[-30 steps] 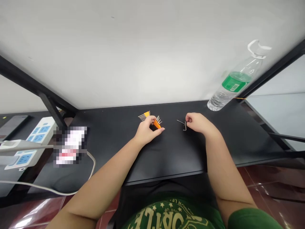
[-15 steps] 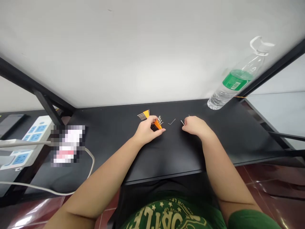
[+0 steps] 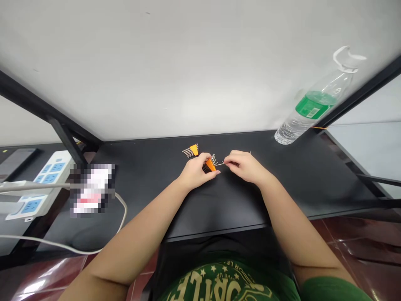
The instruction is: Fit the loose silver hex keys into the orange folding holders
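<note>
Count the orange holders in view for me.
2. One orange holder is gripped in the left hand; the second holder lies on the black table, just beyond that hand. Any others could only be hidden from this view.

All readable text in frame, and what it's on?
"UP": shirt; its other lettering is cut off or unclear.
Bottle label: barcode patch, too small to read.
Screen: pixelated, unreadable.
Power strip: no markings legible.
Orange holders: none legible.
</note>
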